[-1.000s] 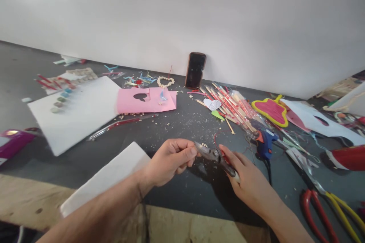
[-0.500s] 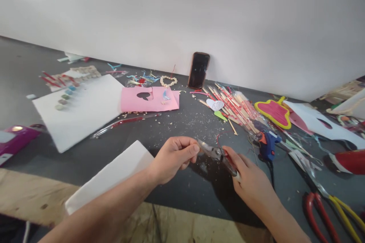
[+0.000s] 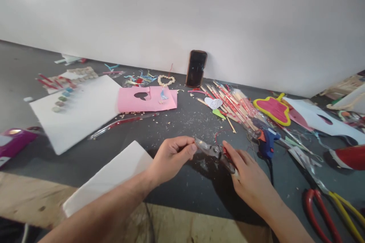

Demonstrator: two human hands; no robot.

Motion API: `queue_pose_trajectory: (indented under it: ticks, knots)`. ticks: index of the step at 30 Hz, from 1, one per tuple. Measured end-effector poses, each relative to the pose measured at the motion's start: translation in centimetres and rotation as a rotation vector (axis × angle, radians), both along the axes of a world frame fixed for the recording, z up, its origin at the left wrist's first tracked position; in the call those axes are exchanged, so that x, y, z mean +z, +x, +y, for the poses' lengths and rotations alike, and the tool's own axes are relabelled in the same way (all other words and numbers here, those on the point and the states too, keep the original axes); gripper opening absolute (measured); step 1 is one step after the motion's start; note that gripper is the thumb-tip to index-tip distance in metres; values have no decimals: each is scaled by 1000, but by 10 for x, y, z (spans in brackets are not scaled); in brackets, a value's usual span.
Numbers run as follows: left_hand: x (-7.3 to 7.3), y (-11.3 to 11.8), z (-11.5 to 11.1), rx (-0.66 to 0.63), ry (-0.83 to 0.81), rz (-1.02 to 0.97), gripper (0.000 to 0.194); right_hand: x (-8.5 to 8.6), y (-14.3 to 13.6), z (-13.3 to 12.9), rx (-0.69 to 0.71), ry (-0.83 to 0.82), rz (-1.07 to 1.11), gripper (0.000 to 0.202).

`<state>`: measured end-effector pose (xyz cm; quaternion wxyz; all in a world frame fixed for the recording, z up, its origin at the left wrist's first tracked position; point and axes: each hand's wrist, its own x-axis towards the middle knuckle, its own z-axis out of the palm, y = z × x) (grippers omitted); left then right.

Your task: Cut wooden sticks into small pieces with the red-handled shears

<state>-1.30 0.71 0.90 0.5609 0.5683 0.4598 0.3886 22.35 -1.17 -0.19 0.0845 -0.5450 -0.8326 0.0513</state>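
My right hand (image 3: 248, 171) is wrapped round the handles of a pair of pruning shears (image 3: 214, 151), whose metal blades point left. Thumb and forefinger of my left hand (image 3: 175, 155) are pinched together right at the blade tips. What the pinch holds is too small to make out. Both hands are above the dark tabletop (image 3: 182, 193), where pale crumbs lie scattered. A white foam block (image 3: 114, 176) lies beneath my left forearm.
Behind my hands lie a pink folded card (image 3: 131, 100), a bead heart (image 3: 166, 80) and an upright phone (image 3: 196, 68). Wrapped sticks (image 3: 228, 100), a blue glue gun (image 3: 268, 142) and red-handled scissors (image 3: 309, 201) are on the right. A white board (image 3: 76, 117) lies left.
The hands keep nearly the same pose, with the shears' blades still at my left fingertips. The whole view has shifted slightly.
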Motion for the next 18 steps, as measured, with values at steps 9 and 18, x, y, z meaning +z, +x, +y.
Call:
queue_pose_trajectory:
  ticks: [9,18]
  knots:
    - [-5,-4,1,-117,-210,-254,32,2,0,2,22,-37,0,73]
    - [1,-2,1,-89,-297,-406,27,7,-7,-3,38,-26,-13,65]
